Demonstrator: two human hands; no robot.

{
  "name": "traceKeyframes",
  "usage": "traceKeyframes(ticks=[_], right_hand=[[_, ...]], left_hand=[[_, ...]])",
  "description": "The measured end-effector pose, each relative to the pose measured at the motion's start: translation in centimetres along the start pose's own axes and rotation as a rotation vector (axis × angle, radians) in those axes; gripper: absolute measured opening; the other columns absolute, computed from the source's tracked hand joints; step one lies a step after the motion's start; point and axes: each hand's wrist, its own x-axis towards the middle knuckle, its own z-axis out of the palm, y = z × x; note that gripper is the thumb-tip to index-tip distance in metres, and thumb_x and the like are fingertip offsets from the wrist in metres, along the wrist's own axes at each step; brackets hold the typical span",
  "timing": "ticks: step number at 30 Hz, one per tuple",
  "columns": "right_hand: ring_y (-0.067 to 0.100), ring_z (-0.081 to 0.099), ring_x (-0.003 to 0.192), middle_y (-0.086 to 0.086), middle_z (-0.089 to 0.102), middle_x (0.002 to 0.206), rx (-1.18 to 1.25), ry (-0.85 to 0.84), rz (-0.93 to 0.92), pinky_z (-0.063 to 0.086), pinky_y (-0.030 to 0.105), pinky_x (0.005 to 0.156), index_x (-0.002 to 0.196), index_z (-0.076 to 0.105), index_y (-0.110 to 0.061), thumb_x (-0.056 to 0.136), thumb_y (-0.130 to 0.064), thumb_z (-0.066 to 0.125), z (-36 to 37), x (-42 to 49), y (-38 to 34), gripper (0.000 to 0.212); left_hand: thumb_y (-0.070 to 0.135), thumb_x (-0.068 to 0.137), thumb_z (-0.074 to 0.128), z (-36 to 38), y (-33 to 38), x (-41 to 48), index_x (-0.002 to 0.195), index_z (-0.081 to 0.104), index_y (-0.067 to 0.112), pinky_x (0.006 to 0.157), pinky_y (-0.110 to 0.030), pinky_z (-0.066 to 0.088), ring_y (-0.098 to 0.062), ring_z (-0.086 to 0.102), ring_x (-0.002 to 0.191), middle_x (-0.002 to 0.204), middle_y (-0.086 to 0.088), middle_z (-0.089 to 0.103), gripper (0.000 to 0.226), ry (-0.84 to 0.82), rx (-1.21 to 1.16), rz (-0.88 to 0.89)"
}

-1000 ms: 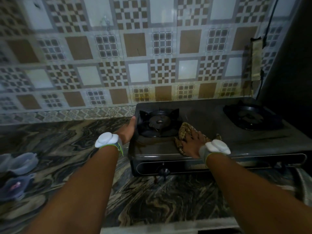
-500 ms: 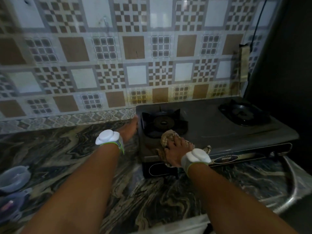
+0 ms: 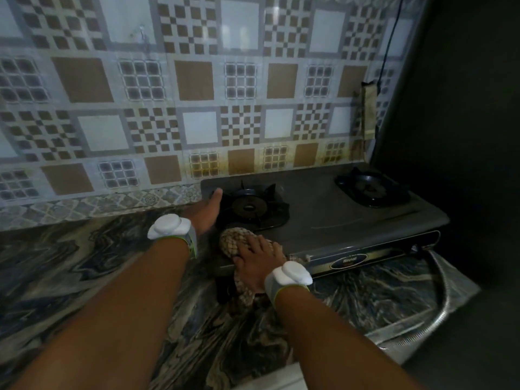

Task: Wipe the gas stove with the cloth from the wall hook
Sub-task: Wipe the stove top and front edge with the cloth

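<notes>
My right hand (image 3: 254, 260), fingers spread flat, pressed the cloth (image 3: 233, 242) onto the gas stove (image 3: 337, 220) at its front-left corner to scrub, while my flat left hand (image 3: 209, 211) braced its side against sliding.

A dimly lit home kitchen. A two-burner gas stove (image 3: 337, 220) stands at the back right of a marble-patterned table (image 3: 84, 263), against a wall (image 3: 197, 80) of brown-and-white patterned tiles, stained yellowish just behind the left burner (image 3: 249, 206). A ribbed metal hose (image 3: 439, 299) curves near the table's right edge.
</notes>
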Motion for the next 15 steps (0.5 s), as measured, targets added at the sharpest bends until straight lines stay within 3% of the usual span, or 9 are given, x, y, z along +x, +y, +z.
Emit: traceKeyframes(ticks=[2, 4, 9, 11, 15], right_hand=[[0.027, 0.003, 0.152, -0.003, 0.006, 0.164, -0.025, 0.034, 0.08, 0.005, 0.051, 0.12, 0.152, 0.015, -0.034, 0.099, -0.048, 0.024, -0.7, -0.5, 3.5, 0.056], [0.025, 0.004, 0.152, -0.003, 0.005, 0.164, -0.01, 0.045, 0.178, 0.005, 0.049, 0.12, 0.152, 0.016, -0.034, 0.098, -0.049, 0.023, -1.7, -0.6, 7.0, 0.056], [0.023, 0.001, 0.152, -0.003, 0.001, 0.165, 0.036, 0.051, 0.381, 0.003, 0.047, 0.122, 0.153, 0.014, -0.032, 0.099, -0.047, 0.022, -4.0, -0.6, 15.6, 0.056], [0.023, 0.002, 0.152, -0.002, 0.001, 0.165, 0.04, 0.072, 0.435, 0.004, 0.046, 0.122, 0.153, 0.014, -0.032, 0.099, -0.047, 0.023, -4.8, -0.3, 19.0, 0.056], [0.023, 0.003, 0.152, -0.001, 0.002, 0.165, 0.059, 0.101, 0.531, 0.005, 0.046, 0.122, 0.153, 0.013, -0.031, 0.099, -0.047, 0.023, -6.4, 0.8, 25.6, 0.057]], left_hand=[[0.072, 0.087, 0.006, 1.7, 2.4, 0.7, 0.125, 0.06, 0.019, 0.111, -0.043, 0.033, -0.035, 0.055, 0.117, 0.131, -0.016, 0.056, 0.084, -0.028, 0.015, 0.048], [0.059, 0.097, 0.011, 3.5, 4.8, 1.0, 0.142, 0.047, 0.017, 0.112, -0.041, 0.027, -0.037, 0.042, 0.135, 0.15, -0.015, 0.041, 0.071, -0.044, 0.051, 0.116], [0.044, 0.103, 0.015, 8.9, 10.6, 2.4, 0.141, 0.046, 0.01, 0.111, -0.038, 0.031, -0.037, 0.043, 0.135, 0.148, -0.02, 0.044, 0.06, -0.109, 0.114, 0.224], [0.046, 0.102, 0.017, 11.3, 12.4, 4.0, 0.144, 0.041, 0.012, 0.113, -0.036, 0.028, -0.035, 0.039, 0.138, 0.151, -0.017, 0.04, 0.059, -0.139, 0.121, 0.25], [0.052, 0.1, 0.019, 16.4, 16.6, 7.7, 0.137, 0.051, 0.011, 0.113, -0.035, 0.029, -0.034, 0.043, 0.135, 0.147, -0.016, 0.047, 0.063, -0.166, 0.149, 0.342]])
